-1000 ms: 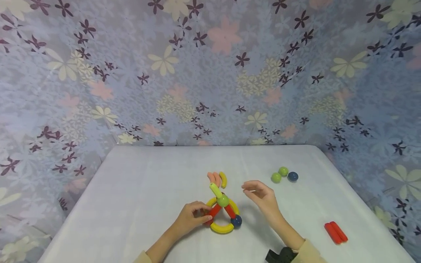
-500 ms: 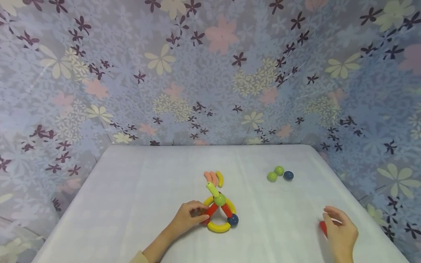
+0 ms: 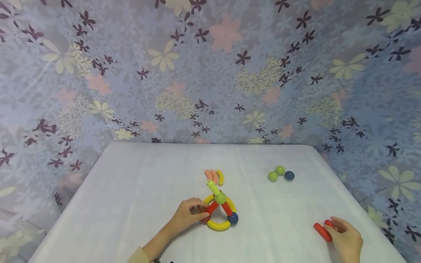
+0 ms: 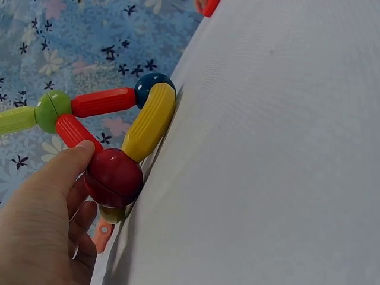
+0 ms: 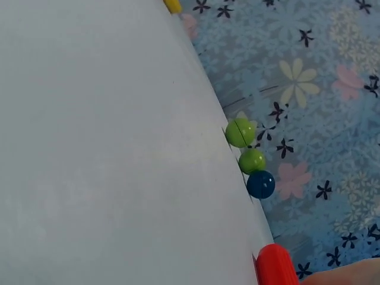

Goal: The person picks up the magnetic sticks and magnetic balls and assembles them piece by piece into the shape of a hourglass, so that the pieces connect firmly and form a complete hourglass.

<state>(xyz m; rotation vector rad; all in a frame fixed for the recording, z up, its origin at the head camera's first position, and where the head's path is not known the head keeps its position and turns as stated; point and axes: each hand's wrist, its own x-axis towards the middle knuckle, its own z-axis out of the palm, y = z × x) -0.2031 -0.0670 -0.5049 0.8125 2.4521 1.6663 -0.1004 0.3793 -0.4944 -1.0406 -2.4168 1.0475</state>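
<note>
- Your left hand (image 3: 189, 215) grips the dark red ball (image 4: 114, 177) at the near-left corner of the toy structure (image 3: 219, 211), thumb and fingers curled round it. The structure stands near the middle of the white table (image 3: 148, 175).
- Your right hand (image 3: 345, 239) is at the table's near-right edge, fingers curled over the red sticks (image 3: 323, 231); one stick pokes out to the left of the knuckles. Whether the other is lifted or only covered, you cannot tell from these views.
- Judged risk: the light-green stick (image 3: 213, 187) leans up from the green ball (image 3: 220, 198) with nothing propping it. A tug on the red ball could tip it, or pull the yellow curved pieces (image 4: 148, 122) off the dark blue ball (image 4: 151, 86).
- Judged risk: the red sticks lie close to the table edge, so a loose pinch could send one over.
- Two green balls (image 3: 275, 173) and a navy ball (image 3: 289, 175) sit touching at the far right; a nudge to the cloth could start them rolling.
- Pink and yellow curved pieces (image 3: 214, 176) lie just behind the structure.
- No container shows in any view; every piece rests on the table itself.
</note>
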